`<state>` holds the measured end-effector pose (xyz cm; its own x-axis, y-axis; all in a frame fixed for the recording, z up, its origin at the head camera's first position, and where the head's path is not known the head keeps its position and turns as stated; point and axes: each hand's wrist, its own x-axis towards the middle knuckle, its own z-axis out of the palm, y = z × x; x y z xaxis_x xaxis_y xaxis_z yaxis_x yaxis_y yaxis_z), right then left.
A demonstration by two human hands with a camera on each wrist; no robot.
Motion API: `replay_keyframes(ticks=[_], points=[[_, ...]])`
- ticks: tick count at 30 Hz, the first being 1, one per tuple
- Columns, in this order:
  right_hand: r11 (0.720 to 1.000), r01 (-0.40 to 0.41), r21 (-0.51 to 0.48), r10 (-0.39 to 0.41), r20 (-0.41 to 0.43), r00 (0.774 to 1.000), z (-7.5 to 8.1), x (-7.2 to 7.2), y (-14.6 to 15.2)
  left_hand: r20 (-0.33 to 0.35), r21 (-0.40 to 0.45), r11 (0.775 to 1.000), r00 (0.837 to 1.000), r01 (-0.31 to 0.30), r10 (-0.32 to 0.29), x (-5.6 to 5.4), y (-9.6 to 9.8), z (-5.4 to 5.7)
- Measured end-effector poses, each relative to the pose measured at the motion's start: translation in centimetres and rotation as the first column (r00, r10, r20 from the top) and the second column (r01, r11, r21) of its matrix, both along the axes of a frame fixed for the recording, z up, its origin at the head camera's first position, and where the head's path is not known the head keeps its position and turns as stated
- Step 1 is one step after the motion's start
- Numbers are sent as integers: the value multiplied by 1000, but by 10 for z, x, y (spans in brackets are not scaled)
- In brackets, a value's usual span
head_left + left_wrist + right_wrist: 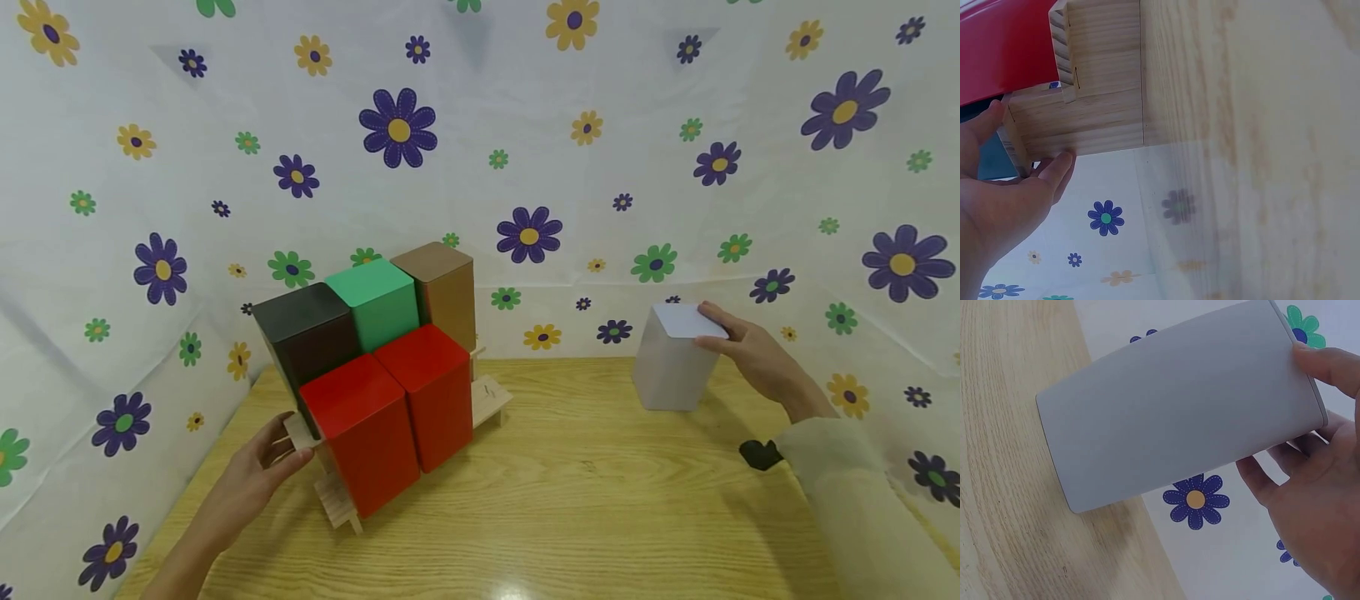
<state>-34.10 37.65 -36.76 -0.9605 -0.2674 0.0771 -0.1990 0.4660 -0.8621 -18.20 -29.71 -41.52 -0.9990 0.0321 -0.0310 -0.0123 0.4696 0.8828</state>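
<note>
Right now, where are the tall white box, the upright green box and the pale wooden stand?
Tall white box point(677, 365), head view: front side.
Upright green box point(371, 283), head view: top face.
Pale wooden stand point(489, 399), head view: bare step at right.

Glossy red boxes point(375, 454), smooth matt white box point(673, 367), bare grained wooden rack point(489, 398), wood-grained tabletop point(570, 475).

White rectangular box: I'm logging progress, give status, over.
Right hand gripping white rectangular box near its top. Left hand holding pale wooden rack at one end. Nothing visibly blocking the box.
</note>
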Motion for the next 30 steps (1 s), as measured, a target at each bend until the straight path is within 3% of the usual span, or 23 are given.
replay_keyframes(ticks=[11, 20, 24, 26, 30], points=[[975, -44, -217, 58, 56, 997, -2, -5, -1, 8, 11, 1000, 1000, -9, 9, 1, 0, -1], [948, -77, -310, 93, 36, 995, -4, -7, -2, -5, 18, 1000, 1000, -3, 3, 0, -1, -2], [904, -35, -426, 32, -14, 999, -3, -4, -1, -4, 18, 1000, 1000, -1, 1, 0, 0, -1], [876, 7, -482, -38, -54, 998, -1, -2, -2, -8, 11, 1000, 1000, -1, 1, 1, 0, -1], [831, 71, -552, -174, -138, 975, 8, 8, -7, -14, -3, 1000, 1000, 0, -1, 1, 1, -1]])
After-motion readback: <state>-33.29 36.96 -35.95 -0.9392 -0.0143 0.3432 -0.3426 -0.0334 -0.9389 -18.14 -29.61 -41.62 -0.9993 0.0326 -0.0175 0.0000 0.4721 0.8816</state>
